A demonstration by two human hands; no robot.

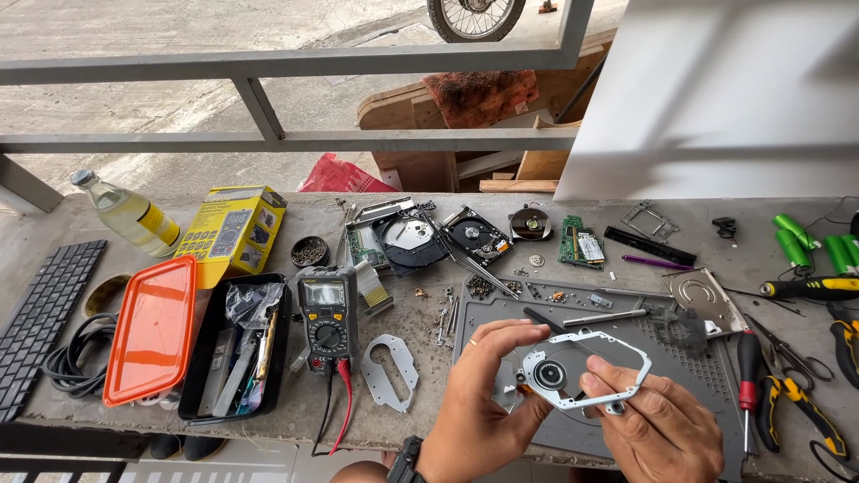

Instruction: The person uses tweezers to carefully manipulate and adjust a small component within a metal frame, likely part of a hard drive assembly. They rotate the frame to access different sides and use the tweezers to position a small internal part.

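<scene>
White metal drive frame (583,368) pinched between both hands (fingers curled): left hand (479,394) and right hand (658,429) over grey mat (698,376)

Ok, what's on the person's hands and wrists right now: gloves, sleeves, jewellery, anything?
Both hands are bare, with no gloves. The left hand has a thin gold-coloured ring on one finger, and a dark watch or band sits at that wrist, partly cut off by the frame edge. The right hand shows no ring or band. No sleeves reach the visible parts of either forearm.
</scene>
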